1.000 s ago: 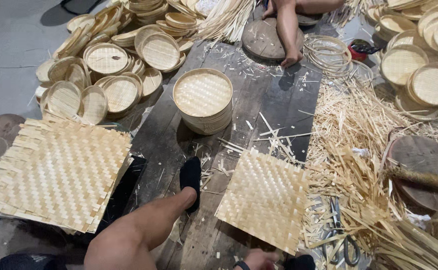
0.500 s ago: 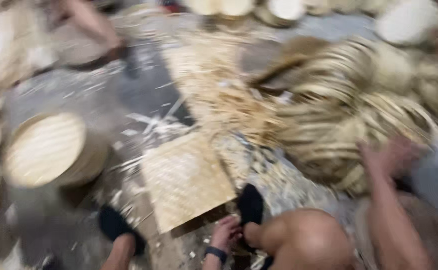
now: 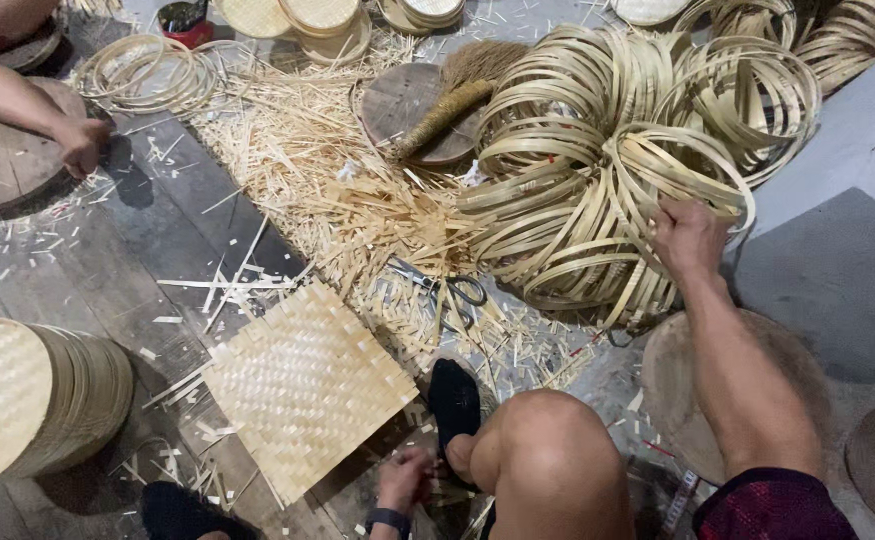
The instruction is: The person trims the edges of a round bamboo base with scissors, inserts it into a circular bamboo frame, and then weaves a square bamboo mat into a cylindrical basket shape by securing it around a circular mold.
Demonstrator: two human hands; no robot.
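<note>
— At your feet, what lies closest?

— Your left hand (image 3: pixel 404 480) hangs low by your black shoe (image 3: pixel 454 400), fingers curled down near the corner of the square woven bamboo mat (image 3: pixel 307 385); whether it pinches anything, I cannot tell. The mat lies flat on the dark plank floor (image 3: pixel 107 270), tilted like a diamond, with splinters all round it.

— And to your left side?

— A stack of round woven lids (image 3: pixel 32 400) stands on the floor, well apart from the mat.

— Your other hand?

— Your right hand (image 3: pixel 689 238) reaches out past your knee and closes its fingers on a strip of the big tangle of bamboo hoops (image 3: pixel 607 170). The hoops pile up on the floor ahead and to your right, beside a grey slab (image 3: pixel 837 260). A round wooden block (image 3: pixel 677 380) sits under your forearm.

— Between you and the hoops?

— Scissors (image 3: pixel 452 292) lie in a thick litter of bamboo shavings (image 3: pixel 357 200). Beyond them a straw hand broom (image 3: pixel 457 85) rests on a round wooden board (image 3: pixel 407 105).

— Farther off?

— Another person's hand (image 3: pixel 82 145) rests at a round board at far left, near loose hoop coils (image 3: pixel 147 75). More round lids (image 3: pixel 302 18) line the far edge.
</note>
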